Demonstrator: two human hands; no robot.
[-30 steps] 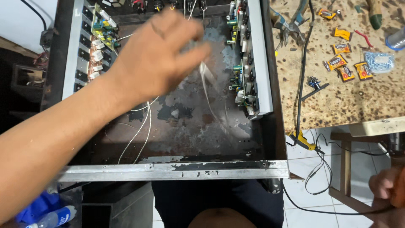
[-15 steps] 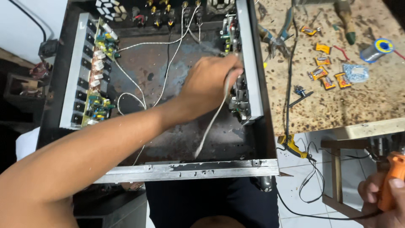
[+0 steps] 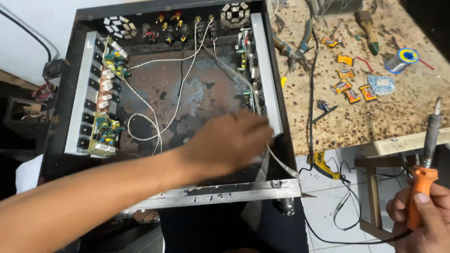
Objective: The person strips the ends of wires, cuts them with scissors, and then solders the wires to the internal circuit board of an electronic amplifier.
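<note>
The left hand [image 3: 229, 143] is sliding down from the upper middle of the frame toward the lower right corner of the open chassis [image 3: 70, 117], now gripping the white ribbon cable [image 3: 281, 161] there. The right hand [image 3: 422, 220] is rising into the lower right of the frame, lifting the orange-handled soldering iron [image 3: 426, 154] fully into view.

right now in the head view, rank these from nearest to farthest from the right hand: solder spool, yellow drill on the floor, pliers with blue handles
From the right hand, holding the orange-handled soldering iron at lower right:
1. Yellow drill, on the floor tiles to its left, below the bench edge.
2. Solder spool, up on the speckled bench, near the far right.
3. Pliers with blue handles, on the bench's far left side, beside the open amplifier chassis.
</note>
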